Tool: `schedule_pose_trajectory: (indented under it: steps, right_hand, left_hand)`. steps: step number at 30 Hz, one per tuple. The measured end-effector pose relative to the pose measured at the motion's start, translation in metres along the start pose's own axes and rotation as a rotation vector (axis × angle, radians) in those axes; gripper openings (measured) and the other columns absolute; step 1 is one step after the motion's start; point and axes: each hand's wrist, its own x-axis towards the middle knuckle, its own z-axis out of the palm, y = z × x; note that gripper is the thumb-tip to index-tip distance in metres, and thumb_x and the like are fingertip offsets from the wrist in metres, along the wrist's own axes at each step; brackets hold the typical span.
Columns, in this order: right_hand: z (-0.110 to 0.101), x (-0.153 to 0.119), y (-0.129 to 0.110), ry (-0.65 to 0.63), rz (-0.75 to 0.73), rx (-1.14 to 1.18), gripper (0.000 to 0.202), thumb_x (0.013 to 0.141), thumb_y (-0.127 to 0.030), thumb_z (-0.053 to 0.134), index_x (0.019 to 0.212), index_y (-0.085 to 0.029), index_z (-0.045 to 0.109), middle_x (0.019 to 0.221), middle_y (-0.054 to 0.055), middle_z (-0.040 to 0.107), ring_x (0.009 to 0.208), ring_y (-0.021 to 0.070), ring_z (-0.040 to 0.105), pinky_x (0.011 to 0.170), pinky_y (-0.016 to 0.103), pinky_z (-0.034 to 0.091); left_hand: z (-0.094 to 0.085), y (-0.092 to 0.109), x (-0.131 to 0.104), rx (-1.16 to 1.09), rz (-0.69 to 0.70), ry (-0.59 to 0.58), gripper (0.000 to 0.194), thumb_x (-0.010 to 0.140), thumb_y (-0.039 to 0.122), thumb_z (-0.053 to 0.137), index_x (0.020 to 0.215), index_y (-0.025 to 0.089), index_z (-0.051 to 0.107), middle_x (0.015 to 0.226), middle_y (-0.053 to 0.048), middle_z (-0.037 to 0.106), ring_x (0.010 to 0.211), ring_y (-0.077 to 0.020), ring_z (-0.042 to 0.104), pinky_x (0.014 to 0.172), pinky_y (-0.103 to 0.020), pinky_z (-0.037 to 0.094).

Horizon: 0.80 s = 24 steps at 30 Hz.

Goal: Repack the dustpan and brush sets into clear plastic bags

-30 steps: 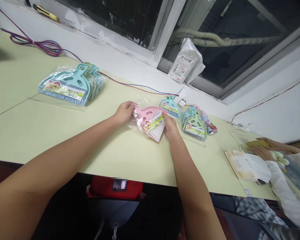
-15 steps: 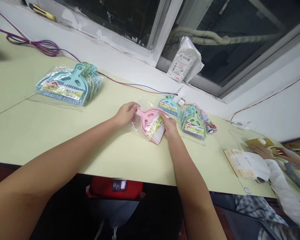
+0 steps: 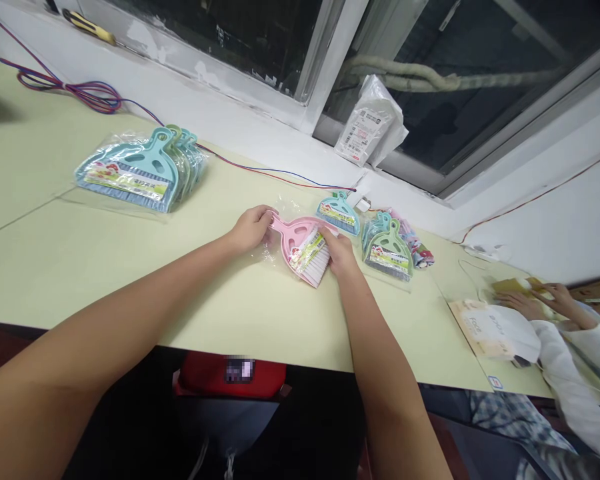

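A pink dustpan and brush set (image 3: 300, 243) in clear plastic wrap is held between my two hands over the table (image 3: 260, 313). My left hand (image 3: 253, 229) is closed on its handle end. My right hand (image 3: 339, 248) grips the wide edge, beside the white bristles, with the thumb on top. Just beyond my right hand lies a wrapped blue set (image 3: 339, 213). To its right, a green set (image 3: 389, 253) leans in front of blue ones. Farther left stands a row of wrapped sets, with a blue one (image 3: 130, 173) at the front.
A cable coil (image 3: 93, 97) and a screwdriver (image 3: 87, 27) are at the far left by the window. A white plastic package (image 3: 367, 127) rests on the sill. On the right, a co-worker's hands (image 3: 525, 305) are beside a tissue pack (image 3: 495, 330).
My hands and the pink set stay almost still. At the right, the co-worker's farther hand has moved slightly, with more of its white sleeve showing.
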Motion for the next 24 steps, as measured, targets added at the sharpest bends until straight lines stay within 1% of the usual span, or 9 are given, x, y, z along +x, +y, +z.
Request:
schedule_pose_trajectory:
  steps: [5,10,12,15,19,24]
  right_hand:
    - [-0.003,0.003,-0.002,-0.115,0.070,0.066,0.020,0.078,-0.022,0.080,0.093,-0.017,0.067,0.087,0.006,0.079,0.075,0.0201,0.075,0.070,0.032,0.065]
    - [-0.006,0.000,-0.010,-0.199,0.122,0.079,0.013,0.077,-0.013,0.070,0.089,-0.017,0.064,0.084,0.006,0.077,0.078,0.0210,0.074,0.075,0.034,0.065]
    - [-0.008,-0.001,-0.012,-0.223,0.152,0.078,0.013,0.077,-0.011,0.064,0.089,-0.016,0.064,0.082,0.005,0.075,0.077,0.0208,0.073,0.073,0.034,0.065]
    - [-0.010,-0.001,-0.014,-0.266,0.184,0.080,0.018,0.075,-0.009,0.058,0.091,-0.015,0.064,0.081,0.006,0.074,0.075,0.0205,0.072,0.071,0.035,0.065]
    - [-0.011,0.000,-0.012,-0.267,0.181,0.068,0.026,0.070,-0.007,0.054,0.093,-0.015,0.064,0.083,0.006,0.074,0.075,0.0203,0.071,0.068,0.034,0.065]
    - [-0.011,0.004,-0.009,-0.241,0.160,0.046,0.025,0.068,-0.008,0.057,0.092,-0.015,0.062,0.077,0.004,0.071,0.073,0.0213,0.070,0.066,0.035,0.065]
  left_hand:
    - [-0.002,-0.001,0.002,-0.036,-0.049,0.032,0.018,0.100,0.029,0.051,0.102,0.016,0.064,0.067,-0.002,0.064,0.049,-0.0155,0.061,0.052,-0.028,0.050]
    - [-0.005,-0.005,0.005,-0.025,-0.049,0.052,0.018,0.098,0.030,0.055,0.100,0.016,0.066,0.068,-0.004,0.065,0.051,-0.0165,0.061,0.053,-0.029,0.052]
    - [-0.006,-0.006,0.006,-0.011,-0.056,0.065,0.017,0.097,0.029,0.056,0.099,0.016,0.067,0.069,-0.004,0.066,0.052,-0.0161,0.062,0.054,-0.029,0.052]
    - [-0.006,-0.007,0.007,0.003,-0.087,0.090,0.015,0.097,0.028,0.055,0.097,0.017,0.066,0.071,-0.004,0.066,0.055,-0.0159,0.062,0.054,-0.028,0.051]
    - [-0.007,-0.008,0.009,0.015,-0.093,0.098,0.014,0.096,0.026,0.055,0.095,0.017,0.065,0.075,-0.004,0.064,0.057,-0.0156,0.061,0.054,-0.027,0.051]
    - [-0.008,-0.010,0.009,0.016,-0.082,0.075,0.012,0.094,0.025,0.055,0.097,0.018,0.064,0.074,-0.003,0.063,0.056,-0.0151,0.059,0.053,-0.027,0.051]
